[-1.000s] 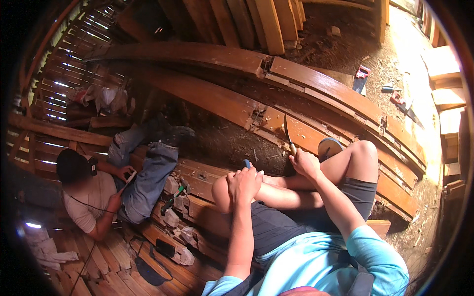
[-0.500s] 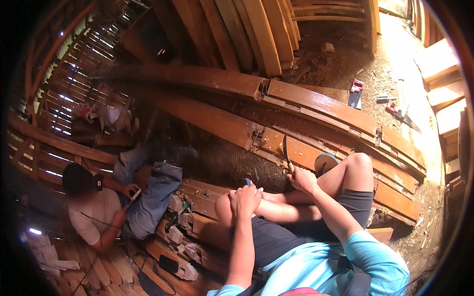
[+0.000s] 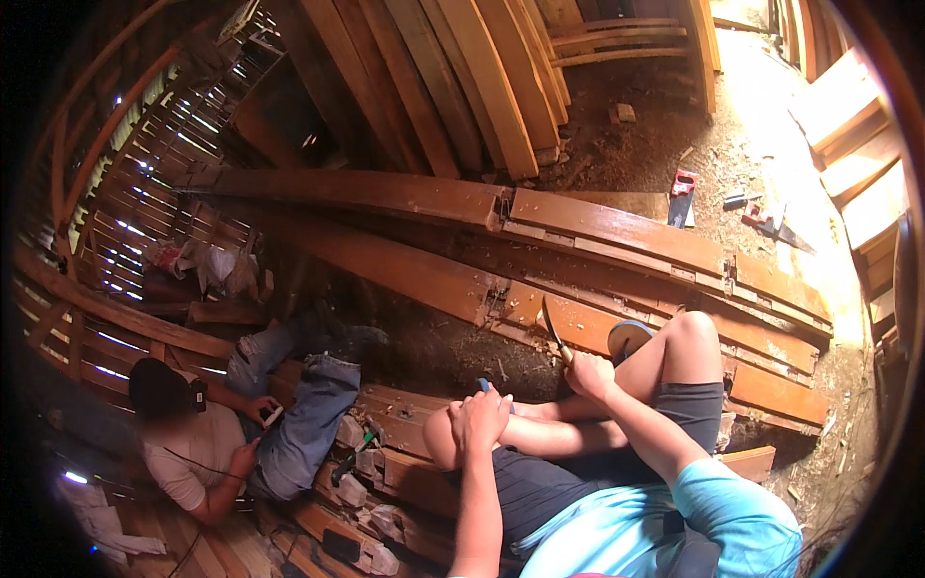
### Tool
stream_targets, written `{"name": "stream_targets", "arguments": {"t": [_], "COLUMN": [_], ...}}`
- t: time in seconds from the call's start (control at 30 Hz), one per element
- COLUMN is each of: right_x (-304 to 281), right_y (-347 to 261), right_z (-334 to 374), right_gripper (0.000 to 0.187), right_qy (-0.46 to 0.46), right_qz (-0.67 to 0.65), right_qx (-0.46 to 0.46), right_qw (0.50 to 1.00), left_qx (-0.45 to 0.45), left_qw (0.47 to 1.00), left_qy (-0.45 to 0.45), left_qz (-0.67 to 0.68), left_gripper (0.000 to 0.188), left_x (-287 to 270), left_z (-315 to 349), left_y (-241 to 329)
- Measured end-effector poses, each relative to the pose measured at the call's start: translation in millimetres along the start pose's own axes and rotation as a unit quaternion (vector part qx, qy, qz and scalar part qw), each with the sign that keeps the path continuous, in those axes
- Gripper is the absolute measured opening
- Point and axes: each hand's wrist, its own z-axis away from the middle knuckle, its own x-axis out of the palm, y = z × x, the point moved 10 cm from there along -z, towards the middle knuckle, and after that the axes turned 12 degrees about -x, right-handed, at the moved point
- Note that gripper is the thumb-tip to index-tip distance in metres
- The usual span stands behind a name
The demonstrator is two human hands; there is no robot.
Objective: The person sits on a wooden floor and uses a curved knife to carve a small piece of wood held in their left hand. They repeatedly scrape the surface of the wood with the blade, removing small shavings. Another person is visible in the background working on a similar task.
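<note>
My right hand [image 3: 590, 374] is closed around the light-coloured handle of a curved knife [image 3: 551, 323]. Its narrow, dark blade rises in front of a brown wooden beam [image 3: 597, 321]; I cannot tell whether it touches the wood. My left hand [image 3: 481, 421] lies beside my bent left knee with its fingers curled. A small blue thing [image 3: 483, 384] pokes out just beyond those fingers, and its kind is hidden. Both forearms rest over my crossed legs.
To the left sits another person [image 3: 198, 438], both hands at a small light object. Long notched beams [image 3: 385, 197] cross ahead. Planks [image 3: 482, 82] lean at the back. A red-handled handsaw [image 3: 682, 199] lies at the right, and a dark phone-like object [image 3: 340, 546] lies near wood blocks.
The whole view has shifted, so the beams and planks sit lower in the picture. My hands keep nearly the same pose, and the curved knife remains in my right hand.
</note>
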Motion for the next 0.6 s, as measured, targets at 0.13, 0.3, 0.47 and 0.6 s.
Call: {"name": "stream_targets", "arguments": {"t": [0.13, 0.3, 0.47, 0.6], "right_x": [12.9, 15.0, 13.6, 3.0], "right_y": [12.5, 12.5, 9.3, 6.2], "right_z": [-2.8, -4.1, -4.2, -10.4], "right_gripper": [0.029, 0.019, 0.029, 0.030], "right_qy": [0.042, 0.061, 0.018, -0.001], "right_qz": [0.011, 0.008, -0.005, -0.026], "right_qx": [0.004, -0.004, 0.012, 0.018], "right_qw": [0.999, 0.998, 1.000, 1.000], "left_qx": [0.012, 0.012, 0.002, 0.004], "left_qw": [1.000, 1.000, 1.000, 1.000], "left_qy": [0.021, 0.015, 0.010, 0.000], "left_qz": [0.002, -0.004, -0.011, -0.005], "left_gripper": [0.036, 0.036, 0.036, 0.036], "left_x": [2.1, 2.8, 5.5, 2.4], "left_z": [0.7, 0.4, 0.8, 1.1], "left_y": [0.1, -0.9, -3.9, -2.9]}}
